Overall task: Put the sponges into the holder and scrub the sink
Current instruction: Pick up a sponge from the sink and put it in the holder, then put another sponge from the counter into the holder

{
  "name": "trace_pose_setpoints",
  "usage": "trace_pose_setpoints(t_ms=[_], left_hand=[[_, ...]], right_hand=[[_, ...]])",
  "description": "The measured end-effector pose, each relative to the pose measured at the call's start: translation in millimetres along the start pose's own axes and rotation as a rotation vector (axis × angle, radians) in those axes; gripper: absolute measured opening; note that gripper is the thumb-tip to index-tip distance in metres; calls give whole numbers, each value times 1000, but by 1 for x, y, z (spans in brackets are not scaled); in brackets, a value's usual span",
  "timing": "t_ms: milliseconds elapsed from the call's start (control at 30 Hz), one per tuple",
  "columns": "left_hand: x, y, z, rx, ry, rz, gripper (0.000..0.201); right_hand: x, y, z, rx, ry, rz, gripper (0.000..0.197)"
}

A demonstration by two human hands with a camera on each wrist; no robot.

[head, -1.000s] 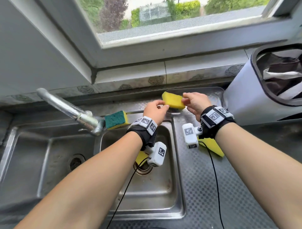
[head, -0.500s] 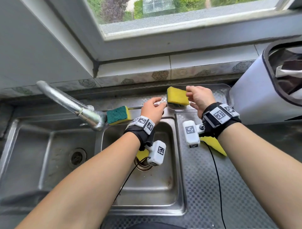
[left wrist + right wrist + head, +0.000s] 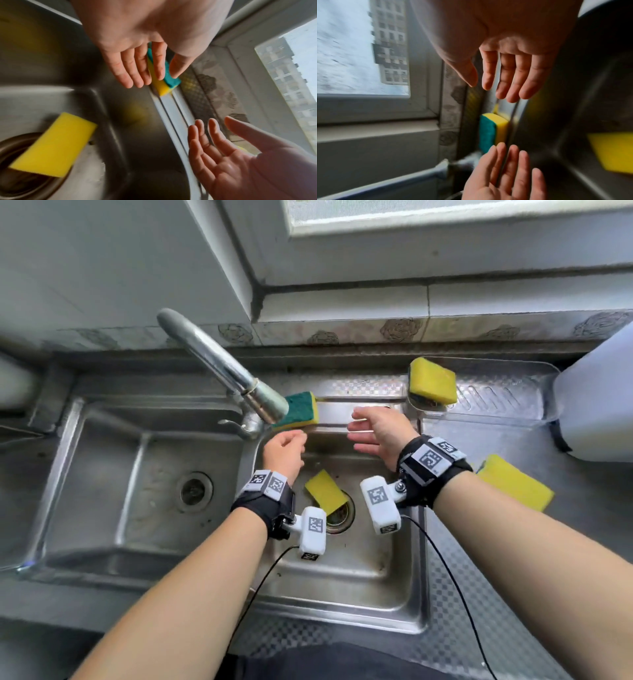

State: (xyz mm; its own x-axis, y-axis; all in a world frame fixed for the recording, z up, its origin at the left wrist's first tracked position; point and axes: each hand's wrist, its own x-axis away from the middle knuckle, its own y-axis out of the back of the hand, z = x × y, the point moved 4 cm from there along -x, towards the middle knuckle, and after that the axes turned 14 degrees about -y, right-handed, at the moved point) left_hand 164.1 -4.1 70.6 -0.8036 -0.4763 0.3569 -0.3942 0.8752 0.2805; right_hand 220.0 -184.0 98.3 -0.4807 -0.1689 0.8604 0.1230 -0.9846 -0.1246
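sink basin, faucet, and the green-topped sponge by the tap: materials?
Sink basin: looks like stainless steel, brushed and dull, with soft grey reflections and scuff marks.
Faucet: metal, likely chromed or polished steel; shinier, with bright streak highlights.
Green-topped sponge: yellow foam body, matte and soft-edged, under a green layer that is probably abrasive scouring fibre; its texture is too blurred to confirm.

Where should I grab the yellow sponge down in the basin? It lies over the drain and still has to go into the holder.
Take the yellow sponge by its two long edges, coming from above. It lies tilted, its lower end over the drain and its upper end raised, so fingers can slip under the long sides. The left hand is open and nearest.
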Motion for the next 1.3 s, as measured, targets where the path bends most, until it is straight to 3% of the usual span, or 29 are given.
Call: trace_pose_setpoints(t_ms=[167,267,367,567,667,900,1100,1300], left_hand=[[2,4,77,-67,246,97,29],[6,-2,110,-123,322,154,33],[1,-13,126,-227,305,219,34],[-14,-23,118,-478,175,390,48],[-13,-24,118,-503,183,427,48],[0,-10,82,-425,112,316,38],[17,-6,14,-258,-120,182,27],[43,-40,-75,-131,-365,198,26]], right_hand=[[-36,-27,-67,36,-250,33,19],[-54,-27,-105,55,-351,-70,15],[-74,-14,-143,19,-440,-188,21],[-89,-19,-176,-62,-542,-172,22],[-93,-22,-171,-33,-522,-136,19],[-74,-10,-139,-105,-389,-218,17],[-11,7,-88,-200,-149,-91,27],[62,60,-28,-239,123,-100,13]])
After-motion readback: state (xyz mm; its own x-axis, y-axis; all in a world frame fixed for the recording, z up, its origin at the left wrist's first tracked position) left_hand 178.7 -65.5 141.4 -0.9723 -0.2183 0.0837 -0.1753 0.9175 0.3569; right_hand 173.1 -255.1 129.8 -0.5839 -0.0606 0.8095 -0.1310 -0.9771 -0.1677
